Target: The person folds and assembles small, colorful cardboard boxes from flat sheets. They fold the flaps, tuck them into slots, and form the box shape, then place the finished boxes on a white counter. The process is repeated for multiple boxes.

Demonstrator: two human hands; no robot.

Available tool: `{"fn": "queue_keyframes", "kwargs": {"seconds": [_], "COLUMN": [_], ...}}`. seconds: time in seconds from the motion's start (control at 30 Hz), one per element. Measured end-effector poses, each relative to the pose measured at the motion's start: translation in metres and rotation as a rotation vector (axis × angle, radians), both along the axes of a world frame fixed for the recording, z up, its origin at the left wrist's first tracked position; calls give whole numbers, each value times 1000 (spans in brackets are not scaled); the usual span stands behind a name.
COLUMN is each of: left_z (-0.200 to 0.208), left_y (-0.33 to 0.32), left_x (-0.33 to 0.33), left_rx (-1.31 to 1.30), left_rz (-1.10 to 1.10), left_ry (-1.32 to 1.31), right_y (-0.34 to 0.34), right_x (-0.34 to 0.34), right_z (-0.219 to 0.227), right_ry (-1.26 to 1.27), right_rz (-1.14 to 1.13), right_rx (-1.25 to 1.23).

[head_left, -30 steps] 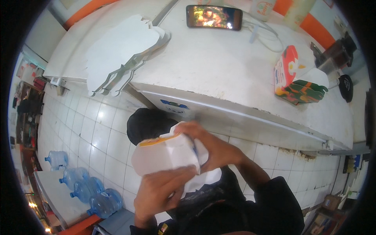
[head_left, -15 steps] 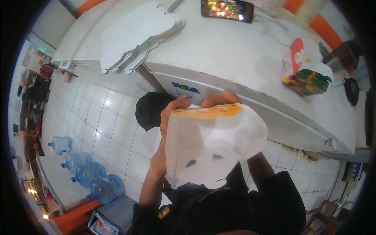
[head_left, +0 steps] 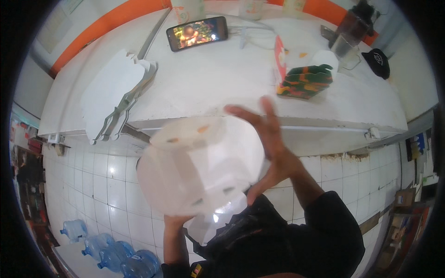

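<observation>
So the white carton (head_left: 204,160) is up in front of the person's body, just off the front edge of the bench (head_left: 218,95), part folded with its open side facing up — you can see right into it, though it's a bit blurry. The left hand (head_left: 178,221) is under its lower edge and mostly hidden by it, so I can't tell how those fingers sit. The right hand (head_left: 276,155) is at the carton's right side with its fingers (head_left: 269,109) spread wide apart and the thumb down near the lower right edge; can't say for sure if it's touching. On the bench there's a stack of flat white blanks (head_left: 111,90) to the left, a phone (head_left: 198,33) with its screen lit behind the carton, and a green and red box (head_left: 306,81) standing folded on the right. Further back are some cups (head_left: 187,11), a clear jug (head_left: 345,50) and a black cap (head_left: 376,64) — plus a few big blue bottles (head_left: 116,256) at lower left.
</observation>
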State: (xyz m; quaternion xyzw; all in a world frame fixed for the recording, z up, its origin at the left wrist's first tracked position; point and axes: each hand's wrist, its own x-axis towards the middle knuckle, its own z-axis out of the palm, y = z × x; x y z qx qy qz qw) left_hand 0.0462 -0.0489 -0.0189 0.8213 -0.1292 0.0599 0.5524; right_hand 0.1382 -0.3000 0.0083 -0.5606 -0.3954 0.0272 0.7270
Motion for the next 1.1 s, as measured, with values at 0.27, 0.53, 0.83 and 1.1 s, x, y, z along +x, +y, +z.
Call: {"fn": "queue_keyframes", "kwargs": {"seconds": [0.27,0.53,0.83,1.1], "left_z": [58,61,74,70], "left_y": [-43,-65,-61,-88], "left_x": [41,42,30,67], "left_rx": [-239,-174,-22,41], "left_rz": [31,-5,-5,-156], "left_ry": [378,-141,-454,-353], "right_y": [-55,-36,-110,-167], "right_x": [-4,-29,-22,37], "right_z": [40,109,157,165], "right_ry": [-257,-588,-860,-418], "right_rz": [-432,-496,-1048,-927], "right_rx": [-168,-784,-574,-738]}}
